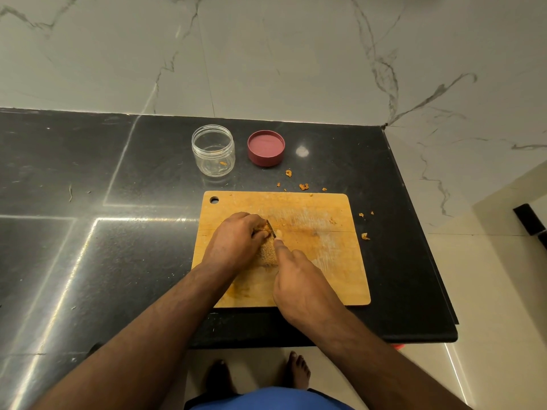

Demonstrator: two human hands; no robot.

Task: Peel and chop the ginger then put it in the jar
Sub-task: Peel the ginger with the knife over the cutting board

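Pinning ginger (268, 252) on cutting board (325, 261) w/ curled left hand (236, 239), right hand (299, 287) gripping knife (270, 228): short strokes, fingertips tucked back.

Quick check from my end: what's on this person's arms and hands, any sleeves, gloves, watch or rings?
Both forearms are bare up to the frame edge, with no sleeves in view. The left hand and right hand wear no gloves, and no watch, bracelet or ring shows on the visible sides. The feet below are also bare. Blue clothing appears at the bottom edge.
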